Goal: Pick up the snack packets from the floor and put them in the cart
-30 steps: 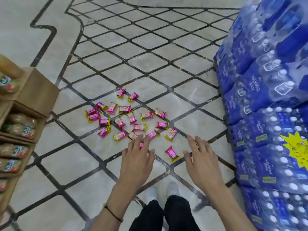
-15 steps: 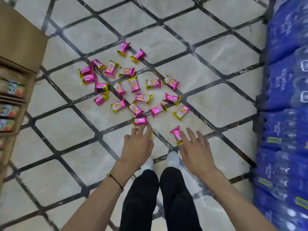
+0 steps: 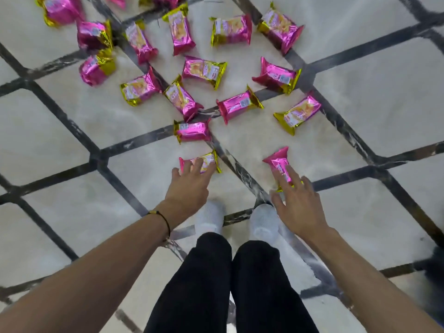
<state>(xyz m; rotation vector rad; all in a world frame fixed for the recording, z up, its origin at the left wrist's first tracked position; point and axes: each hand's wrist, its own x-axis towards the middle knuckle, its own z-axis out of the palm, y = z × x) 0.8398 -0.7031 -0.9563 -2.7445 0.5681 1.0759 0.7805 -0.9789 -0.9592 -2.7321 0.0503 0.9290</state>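
- Two legs in black trousers (image 3: 211,284) at the bottom of my feed, white shoes (image 3: 209,217) side by side on the floor (image 3: 60,145).
- Floor is pale marble tile with dark strips (image 3: 149,135) in a diamond grid.
- Both bare forearms reach forward and down. There is a thin black cord (image 3: 166,221) on the left wrist.
- Left hand (image 3: 188,188): palm down, fingers (image 3: 197,164) slightly spread and straight, tips on the near-left packet (image 3: 209,161). No pinch.
- Near-left packet lies flat on the tile, pink foil with gold ends, just ahead of the left shoe.
- Right hand (image 3: 300,205): palm down, fingers spread wide, forefinger (image 3: 289,174) lying along the near-right packet (image 3: 277,162). Thumb is out to the side, clear of it.
- Near-right packet is on the floor with its pink end pointing away from me, its gold end under the hand.
- Next out is a single packet (image 3: 193,131) on a dark strip, just beyond the left hand.
- More than a dozen other packets (image 3: 204,70) are scattered beyond that, all on the floor at mixed angles. Some touch each other.
- Top-edge ones are cropped and motion-blurred, so I can't read the labels.
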